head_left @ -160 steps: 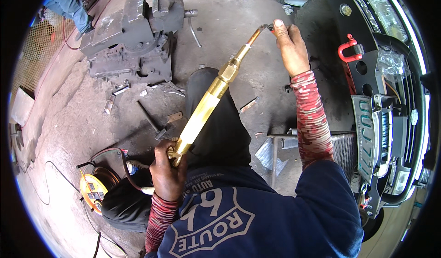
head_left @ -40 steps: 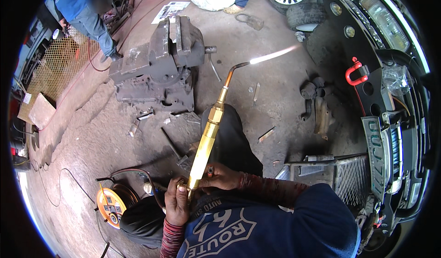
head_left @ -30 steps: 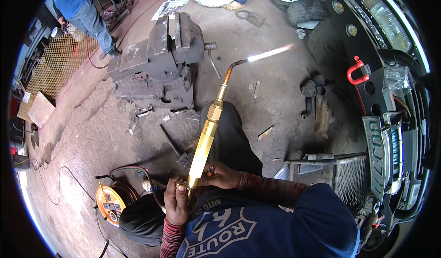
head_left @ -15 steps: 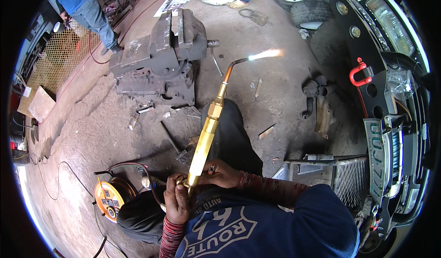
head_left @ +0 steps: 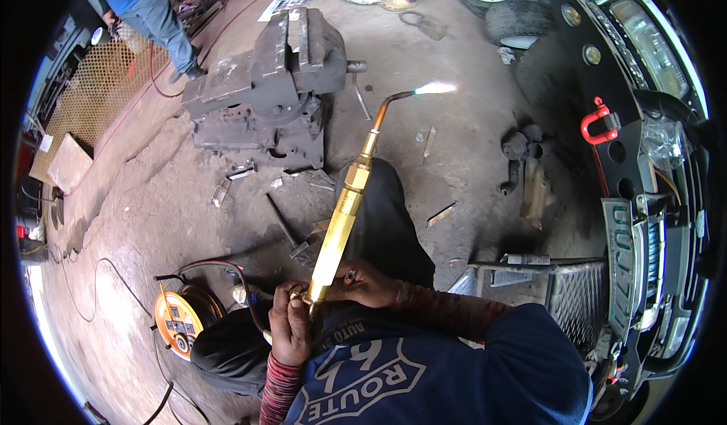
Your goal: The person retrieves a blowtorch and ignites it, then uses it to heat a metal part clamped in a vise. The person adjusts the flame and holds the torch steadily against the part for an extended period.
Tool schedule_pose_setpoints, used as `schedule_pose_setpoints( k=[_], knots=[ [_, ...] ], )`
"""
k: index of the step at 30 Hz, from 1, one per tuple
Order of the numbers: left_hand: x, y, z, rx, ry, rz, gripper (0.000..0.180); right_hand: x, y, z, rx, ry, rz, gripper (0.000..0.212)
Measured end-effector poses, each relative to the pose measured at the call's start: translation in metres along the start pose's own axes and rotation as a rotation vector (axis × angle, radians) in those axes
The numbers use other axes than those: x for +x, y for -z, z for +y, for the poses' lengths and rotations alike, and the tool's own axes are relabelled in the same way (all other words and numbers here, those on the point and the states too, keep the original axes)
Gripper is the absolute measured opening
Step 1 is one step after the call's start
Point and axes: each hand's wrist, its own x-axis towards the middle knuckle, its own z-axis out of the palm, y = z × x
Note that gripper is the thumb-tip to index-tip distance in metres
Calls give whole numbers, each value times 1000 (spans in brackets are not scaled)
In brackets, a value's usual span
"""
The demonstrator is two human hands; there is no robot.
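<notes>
A brass gas torch (head_left: 334, 245) points up and away from me, its bent copper tip (head_left: 386, 104) giving off a bright white flame (head_left: 436, 89) toward the right. My left hand (head_left: 289, 325) is closed at the torch's base, thumb and fingers pinching about the small valve knobs there. Just right of the handle, my right hand (head_left: 369, 284) is closed around its lower end; some of those fingers are hidden behind the brass. A hose (head_left: 244, 277) curves down to the torch's base beside my left hand.
Ahead stands a heavy bench vise (head_left: 261, 84). A hammer (head_left: 282, 219) lies on the floor, with an orange cable reel (head_left: 179, 324) to the left. At the right are a vehicle bumper with a red shackle (head_left: 600, 124) and a mesh metal frame (head_left: 579, 300). A person (head_left: 144, 16) stands at the far left.
The flame has become shorter, narrower and whiter, losing its orange end. Both hands keep their hold on the torch, and the view has shifted slightly.
</notes>
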Motion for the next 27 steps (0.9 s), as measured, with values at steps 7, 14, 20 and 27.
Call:
schedule_pose_setpoints(
  k=[7,14,20,27],
  knots=[
    [6,8,-6,83,-75,54,38,6,-2,-16,162,-253,-11,32],
    [14,59,-9,-275,150,26,58,52,16,5,36,-320,1,44],
    [48,112,-13,-423,151,136,49,146,45,139,-1068,-651,51,56],
    [98,139,-37,-396,181,242,55,171,125,233,-1240,-946,16,56]
  ],
)
